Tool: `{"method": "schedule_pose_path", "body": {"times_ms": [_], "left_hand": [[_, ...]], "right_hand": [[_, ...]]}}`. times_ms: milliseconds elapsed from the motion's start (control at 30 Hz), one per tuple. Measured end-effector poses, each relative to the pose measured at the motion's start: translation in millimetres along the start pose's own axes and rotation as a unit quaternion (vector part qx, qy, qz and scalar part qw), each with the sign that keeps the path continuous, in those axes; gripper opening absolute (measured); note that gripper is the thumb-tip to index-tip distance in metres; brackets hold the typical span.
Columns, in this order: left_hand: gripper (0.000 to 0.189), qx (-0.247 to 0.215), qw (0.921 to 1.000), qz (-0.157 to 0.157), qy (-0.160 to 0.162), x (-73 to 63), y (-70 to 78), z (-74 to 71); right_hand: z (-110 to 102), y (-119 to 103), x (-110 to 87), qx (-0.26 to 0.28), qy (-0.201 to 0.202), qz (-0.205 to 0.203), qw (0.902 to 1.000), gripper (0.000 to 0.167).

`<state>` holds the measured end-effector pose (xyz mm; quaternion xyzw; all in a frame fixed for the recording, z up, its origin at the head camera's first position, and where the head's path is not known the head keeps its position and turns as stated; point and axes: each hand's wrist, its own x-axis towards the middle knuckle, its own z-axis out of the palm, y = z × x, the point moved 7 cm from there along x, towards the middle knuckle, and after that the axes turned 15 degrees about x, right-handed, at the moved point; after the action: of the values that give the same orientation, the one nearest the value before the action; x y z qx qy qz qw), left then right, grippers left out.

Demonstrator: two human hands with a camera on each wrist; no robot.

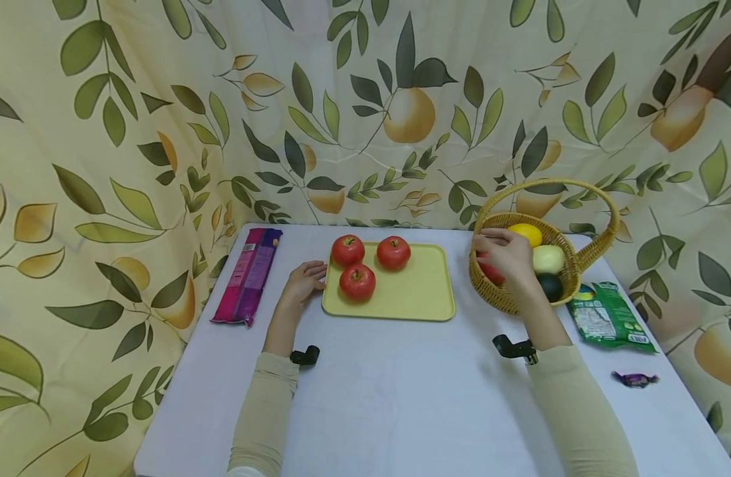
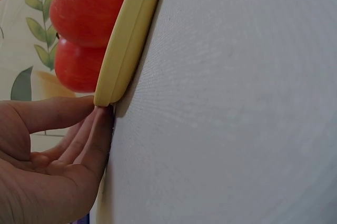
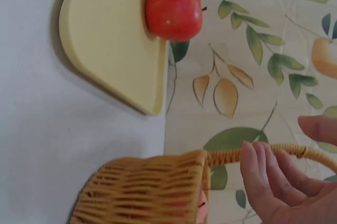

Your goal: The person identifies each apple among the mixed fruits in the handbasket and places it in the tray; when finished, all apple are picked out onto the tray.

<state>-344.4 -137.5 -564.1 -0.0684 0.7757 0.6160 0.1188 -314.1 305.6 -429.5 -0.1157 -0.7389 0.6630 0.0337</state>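
My left hand [image 1: 302, 283] is at the left end of a yellow tray [image 1: 413, 285]. The left wrist view shows its thumb and fingertips pinching the tray's rim [image 2: 122, 58]. Three red apples [image 1: 357, 283] sit on the left and back parts of the tray. Over the left side of a wicker basket [image 1: 501, 301] hovers my right hand [image 1: 510, 255], its thumb apart from its fingers and nothing held. Below that hand, a red apple [image 1: 492, 272] lies partly hidden inside. The basket also holds a yellow fruit [image 1: 526, 233], a pale green one [image 1: 548, 259] and a dark one [image 1: 550, 287].
A long pink and purple packet [image 1: 246, 277] lies on the table's left side. Right of the basket are a green snack bag [image 1: 611, 317] and a small purple wrapped candy [image 1: 635, 379]. The basket's handle [image 1: 604, 192] arches up, and a patterned curtain [image 1: 365, 165] hangs behind the table.
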Motion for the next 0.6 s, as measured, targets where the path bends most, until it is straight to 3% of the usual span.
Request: {"method": "schedule_pose_path", "body": {"times_ms": [167, 600], "left_hand": [[0.07, 0.001, 1.0, 0.003, 0.0, -0.9, 1.4, 0.4], [0.07, -0.006, 1.0, 0.004, 0.0, -0.3, 1.3, 1.3]], "right_hand": [[-15, -3, 2.7, -0.048, 0.004, 0.003, 0.9988, 0.062], [-39, -8, 26.7, -0.099, -0.057, 0.019, 0.9933, 0.063]]}}
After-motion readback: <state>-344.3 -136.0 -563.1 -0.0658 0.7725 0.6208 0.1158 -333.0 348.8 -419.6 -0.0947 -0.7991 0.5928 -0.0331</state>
